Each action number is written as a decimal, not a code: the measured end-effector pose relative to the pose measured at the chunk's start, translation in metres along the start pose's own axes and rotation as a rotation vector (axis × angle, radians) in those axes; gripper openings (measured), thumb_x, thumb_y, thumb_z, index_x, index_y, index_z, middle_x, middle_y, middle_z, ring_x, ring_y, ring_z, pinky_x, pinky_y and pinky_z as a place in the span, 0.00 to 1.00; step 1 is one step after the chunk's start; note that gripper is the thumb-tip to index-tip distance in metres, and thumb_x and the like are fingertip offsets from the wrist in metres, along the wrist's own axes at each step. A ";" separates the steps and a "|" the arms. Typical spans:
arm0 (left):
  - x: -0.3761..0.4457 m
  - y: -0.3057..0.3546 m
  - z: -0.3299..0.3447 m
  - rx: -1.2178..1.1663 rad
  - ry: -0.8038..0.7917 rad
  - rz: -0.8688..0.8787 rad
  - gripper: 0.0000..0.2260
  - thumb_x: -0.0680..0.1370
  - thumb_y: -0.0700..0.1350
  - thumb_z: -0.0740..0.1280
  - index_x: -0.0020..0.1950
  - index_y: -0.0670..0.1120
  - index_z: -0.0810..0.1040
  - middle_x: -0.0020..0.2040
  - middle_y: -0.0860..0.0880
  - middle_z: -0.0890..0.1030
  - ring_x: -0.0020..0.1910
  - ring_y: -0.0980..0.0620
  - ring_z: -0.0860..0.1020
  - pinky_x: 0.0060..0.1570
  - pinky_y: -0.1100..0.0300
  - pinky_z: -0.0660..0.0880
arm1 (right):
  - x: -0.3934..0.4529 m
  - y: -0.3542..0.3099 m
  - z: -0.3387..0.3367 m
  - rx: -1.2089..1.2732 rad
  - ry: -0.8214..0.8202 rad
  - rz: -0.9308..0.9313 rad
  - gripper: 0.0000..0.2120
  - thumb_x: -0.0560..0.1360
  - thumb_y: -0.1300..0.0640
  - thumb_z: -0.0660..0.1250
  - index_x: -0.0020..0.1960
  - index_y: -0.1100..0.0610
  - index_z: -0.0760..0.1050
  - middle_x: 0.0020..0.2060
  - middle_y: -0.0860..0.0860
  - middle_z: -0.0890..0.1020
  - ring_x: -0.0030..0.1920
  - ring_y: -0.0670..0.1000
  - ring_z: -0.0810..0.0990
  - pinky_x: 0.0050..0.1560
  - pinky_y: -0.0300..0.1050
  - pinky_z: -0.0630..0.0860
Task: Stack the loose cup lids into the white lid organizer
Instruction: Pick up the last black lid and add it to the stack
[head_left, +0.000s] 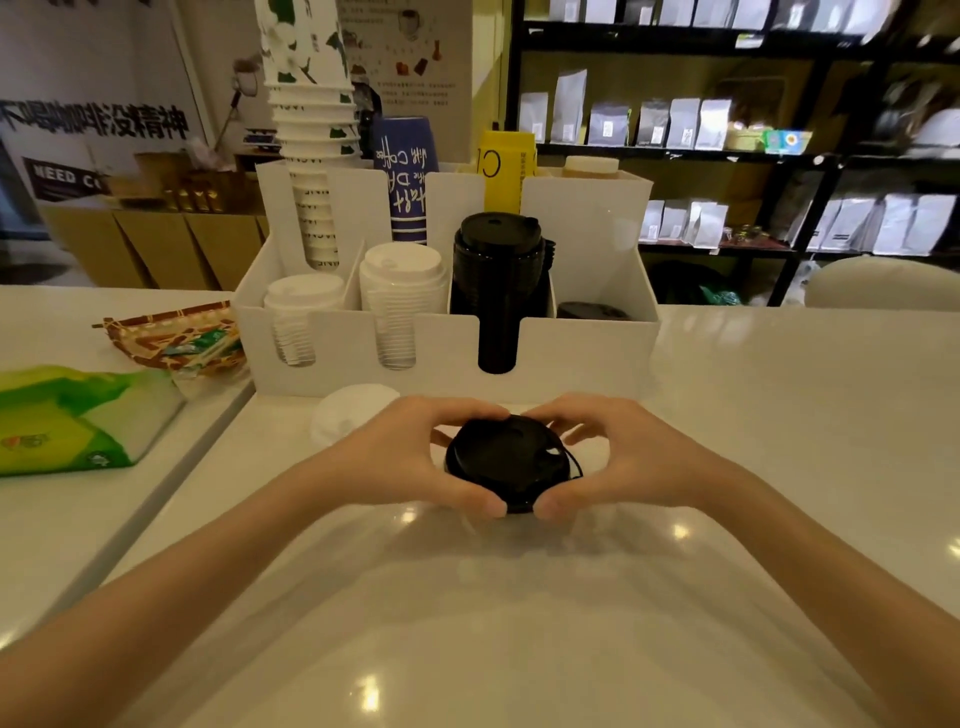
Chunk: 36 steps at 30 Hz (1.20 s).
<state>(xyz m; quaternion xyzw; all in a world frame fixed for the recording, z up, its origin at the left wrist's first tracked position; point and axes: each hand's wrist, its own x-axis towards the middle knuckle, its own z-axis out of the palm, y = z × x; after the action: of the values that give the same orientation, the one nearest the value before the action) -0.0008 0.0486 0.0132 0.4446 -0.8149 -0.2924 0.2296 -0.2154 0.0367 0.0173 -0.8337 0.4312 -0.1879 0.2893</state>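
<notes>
Grip: my left hand (400, 457) and right hand (618, 457) are pinching a small stack of black lids (506, 462) from both sides, thumbs at the near rim; I am holding it just in front of the white lid organizer (587, 353), low over the surface (467, 623).

Already stacked: two white lid stacks (402, 291) are filling the organizer's left slots; a tall black stack (496, 270) is sitting beside them; a few black lids (592, 310) are lying in the rightmost slot.

Still waiting: one loose white lid (345, 418) is resting against the organizer's front, beside my left hand.

Progress: I am judging the job nearly done.
</notes>
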 end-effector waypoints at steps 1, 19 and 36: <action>0.004 0.003 -0.006 0.008 -0.008 0.003 0.31 0.57 0.58 0.75 0.58 0.62 0.71 0.54 0.65 0.77 0.57 0.69 0.72 0.54 0.74 0.70 | 0.003 -0.002 -0.005 -0.008 0.011 -0.006 0.28 0.59 0.47 0.77 0.57 0.43 0.73 0.51 0.38 0.77 0.53 0.40 0.75 0.58 0.39 0.72; 0.078 0.038 -0.108 -0.086 0.177 0.136 0.26 0.57 0.56 0.73 0.54 0.59 0.76 0.55 0.59 0.80 0.54 0.62 0.77 0.55 0.70 0.73 | 0.069 -0.031 -0.093 0.119 0.359 -0.134 0.27 0.58 0.44 0.73 0.57 0.43 0.74 0.51 0.43 0.81 0.54 0.46 0.79 0.58 0.46 0.74; 0.129 0.011 -0.095 -0.151 0.601 0.121 0.28 0.59 0.57 0.73 0.57 0.53 0.76 0.59 0.55 0.78 0.58 0.54 0.75 0.59 0.53 0.74 | 0.125 0.002 -0.088 0.196 0.691 -0.158 0.16 0.71 0.48 0.67 0.58 0.46 0.75 0.57 0.44 0.79 0.61 0.44 0.73 0.63 0.45 0.68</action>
<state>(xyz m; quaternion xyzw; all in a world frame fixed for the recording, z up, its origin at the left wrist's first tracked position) -0.0115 -0.0838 0.1042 0.4435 -0.7115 -0.1933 0.5096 -0.1967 -0.0962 0.0912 -0.7201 0.4178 -0.5205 0.1897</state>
